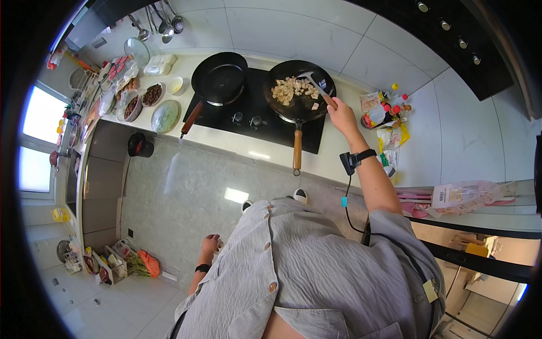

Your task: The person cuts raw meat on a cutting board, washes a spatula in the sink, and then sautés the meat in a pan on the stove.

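Observation:
My right hand (340, 112) grips the wooden handle of a metal spatula (315, 82), whose blade lies in a black wok (288, 111) on the right of the cooktop. Diced pale food, seemingly meat, (292, 90) is heaped in the wok, with a few pieces lying apart from the heap. The wok's wooden handle (297, 146) points towards me. To its left, a second dark wok (219, 78) with a reddish-brown handle holds no visible food. My left hand (211, 244) hangs low beside my body, its fingers curled; whether it holds anything is unclear.
Left of the black glass cooktop (254, 114) stand bowls of dark food (152, 94), a small white bowl (174, 86) and a wrapped green item (165, 116). Bottles and packets (381, 114) stand at right. Ladles (167, 33) hang on the wall. A bin (141, 146) stands on the floor.

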